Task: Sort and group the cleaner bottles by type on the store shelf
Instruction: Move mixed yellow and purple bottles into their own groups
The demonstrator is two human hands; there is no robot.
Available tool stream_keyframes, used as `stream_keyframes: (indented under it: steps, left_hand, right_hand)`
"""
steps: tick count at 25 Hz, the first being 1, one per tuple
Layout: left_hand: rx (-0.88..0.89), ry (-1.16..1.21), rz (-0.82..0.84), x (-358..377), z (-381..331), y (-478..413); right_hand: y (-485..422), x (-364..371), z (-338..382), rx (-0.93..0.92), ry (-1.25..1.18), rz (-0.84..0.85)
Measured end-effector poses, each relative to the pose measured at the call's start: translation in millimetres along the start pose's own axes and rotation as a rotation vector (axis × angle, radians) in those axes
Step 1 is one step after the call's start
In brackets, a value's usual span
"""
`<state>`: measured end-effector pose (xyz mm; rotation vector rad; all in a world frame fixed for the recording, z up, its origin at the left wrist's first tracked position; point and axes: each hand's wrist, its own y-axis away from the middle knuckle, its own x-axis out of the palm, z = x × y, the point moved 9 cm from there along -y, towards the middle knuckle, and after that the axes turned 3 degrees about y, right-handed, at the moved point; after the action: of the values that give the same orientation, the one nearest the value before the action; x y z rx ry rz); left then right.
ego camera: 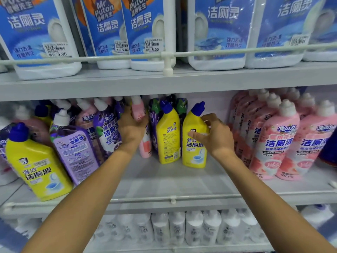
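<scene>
On the middle shelf (173, 181) my left hand (130, 128) grips a pink bottle (138, 110) near its neck, among mixed purple and pink bottles. My right hand (217, 136) curls round the side of a yellow bottle with a blue cap (194, 143). A second yellow bottle (168, 137) stands just left of it, back label facing out. Purple bottles (107, 130) lean at the left, and another yellow bottle (38, 167) stands at the front left. A row of pink bottles (277, 141) fills the right side.
The upper shelf holds large white bottles with blue labels (218, 33) behind a white rail (237, 52). White bottles (193, 227) lie on the lowest shelf. A low rail (173, 199) runs along the middle shelf's front edge. A dark blue object (330, 150) shows at the far right.
</scene>
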<state>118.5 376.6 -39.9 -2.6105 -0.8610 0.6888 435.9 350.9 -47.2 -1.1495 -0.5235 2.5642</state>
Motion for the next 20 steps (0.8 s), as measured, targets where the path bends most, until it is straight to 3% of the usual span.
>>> stream_keyframes:
  steps: [8,13,20]
  left_hand:
    - [0.084,0.208,0.273,-63,12,34]
    - [0.104,0.263,0.333,-121,20,59]
    - [0.164,0.244,0.381,-183,36,61]
  right_hand:
    - [-5,10,11,-0.064,0.019,-0.082]
    - [-6,23,15,-0.051,-0.047,-0.116]
    - [3,18,-8,0.227,-0.486,0.007]
